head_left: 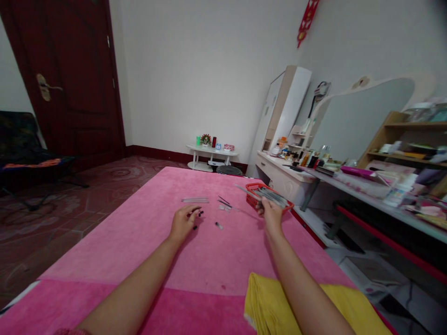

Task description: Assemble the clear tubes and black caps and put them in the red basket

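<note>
White walls (209, 70), reddish patterned floor (52, 209); a dark red door (70, 79) at left, a dark chair (24, 153) beside it; a low white table (211, 151) against the far wall — mirror (352, 116) and wooden shelves (394, 135) at right.

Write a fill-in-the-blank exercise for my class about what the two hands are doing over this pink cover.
1. The right hand holds a thin stick beside a small basket whose colour is ____.
2. The left hand rests on a cover whose colour is ____.
3. The cloth near the right forearm is coloured ____.
Missing words: red; pink; yellow.
</note>
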